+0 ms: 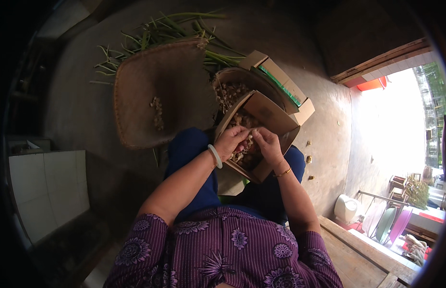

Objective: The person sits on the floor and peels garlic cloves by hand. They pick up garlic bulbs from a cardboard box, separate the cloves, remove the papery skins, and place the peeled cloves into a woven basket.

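Observation:
My left hand (231, 142), with a pale bangle at its wrist, and my right hand (267, 144) meet over an open cardboard box (269, 111) between my knees. Both sets of fingertips pinch small pale produce (250, 136), which looks like garlic. The fingers partly hide it. Inside the box lies a heap of similar brownish and cream pieces (241, 155). Left of the box, a scoop-shaped woven basket (187, 82) carries a short line of small pale pieces (157, 113). Behind the box, a round basket (232, 73) contains more small pale and brown pieces (232, 93).
Long green stalks (165, 32) lie on the floor beyond the scoop-shaped basket. A cardboard piece with a green edge (282, 81) rests on the round basket. A tiled block (50, 187) stands left. At right are a wooden threshold (367, 248), a white jug (347, 208) and upright basins (386, 225).

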Demonstrator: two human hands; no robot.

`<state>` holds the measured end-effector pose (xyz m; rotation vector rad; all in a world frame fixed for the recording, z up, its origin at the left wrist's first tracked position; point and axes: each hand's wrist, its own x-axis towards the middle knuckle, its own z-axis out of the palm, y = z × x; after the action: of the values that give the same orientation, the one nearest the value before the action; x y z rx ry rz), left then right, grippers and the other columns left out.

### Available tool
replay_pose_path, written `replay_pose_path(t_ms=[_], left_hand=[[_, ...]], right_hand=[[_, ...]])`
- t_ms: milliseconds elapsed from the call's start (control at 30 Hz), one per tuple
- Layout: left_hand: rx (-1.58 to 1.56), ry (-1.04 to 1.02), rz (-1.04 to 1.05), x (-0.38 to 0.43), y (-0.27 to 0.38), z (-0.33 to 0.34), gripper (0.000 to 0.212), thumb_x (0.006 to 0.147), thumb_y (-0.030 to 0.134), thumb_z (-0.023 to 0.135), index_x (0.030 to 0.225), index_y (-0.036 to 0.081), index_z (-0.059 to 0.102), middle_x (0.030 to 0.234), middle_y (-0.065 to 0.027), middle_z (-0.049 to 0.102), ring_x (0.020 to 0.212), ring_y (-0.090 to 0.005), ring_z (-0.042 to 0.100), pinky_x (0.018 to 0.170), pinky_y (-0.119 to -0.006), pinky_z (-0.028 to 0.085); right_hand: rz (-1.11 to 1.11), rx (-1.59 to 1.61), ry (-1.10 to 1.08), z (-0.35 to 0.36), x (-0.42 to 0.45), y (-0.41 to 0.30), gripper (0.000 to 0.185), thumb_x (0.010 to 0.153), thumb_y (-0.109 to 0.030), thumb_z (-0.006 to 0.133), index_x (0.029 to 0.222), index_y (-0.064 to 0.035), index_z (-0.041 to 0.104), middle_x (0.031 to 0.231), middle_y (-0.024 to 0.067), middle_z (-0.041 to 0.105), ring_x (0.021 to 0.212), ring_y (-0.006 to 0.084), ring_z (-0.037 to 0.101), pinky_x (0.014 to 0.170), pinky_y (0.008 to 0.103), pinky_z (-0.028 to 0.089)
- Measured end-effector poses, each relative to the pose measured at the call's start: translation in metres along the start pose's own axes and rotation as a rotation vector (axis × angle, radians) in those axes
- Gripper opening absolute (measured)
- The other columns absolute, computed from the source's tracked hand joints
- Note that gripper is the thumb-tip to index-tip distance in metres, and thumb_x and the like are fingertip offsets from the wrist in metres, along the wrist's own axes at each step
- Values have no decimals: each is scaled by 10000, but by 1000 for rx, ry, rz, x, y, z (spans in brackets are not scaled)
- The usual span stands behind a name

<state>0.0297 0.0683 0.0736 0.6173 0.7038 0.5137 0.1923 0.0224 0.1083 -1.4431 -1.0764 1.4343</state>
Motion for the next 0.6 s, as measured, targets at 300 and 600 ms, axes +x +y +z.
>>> replay_pose_path(t_ms=[300,600], left_hand=[[-130,18,-22,-2,4,-1,241,955,328,500,1023,104,558,838,7,555,699,-106,575,592,-249,475],[-284,-19,-131,8,-5,-11,360,902,422,553,1055,97,548,934,-42,588,754,-187,642,654,-371,575]], right_hand=[[-65,29,67,9,-1,-2,206,892,-136,603,1066,-25,601,846,30,612,723,99,609,620,239,511],[-241,-139,110,22,-9,-9,281,826,-59,662,1100,-27,607,832,47,632,686,107,583,622,239,494]])
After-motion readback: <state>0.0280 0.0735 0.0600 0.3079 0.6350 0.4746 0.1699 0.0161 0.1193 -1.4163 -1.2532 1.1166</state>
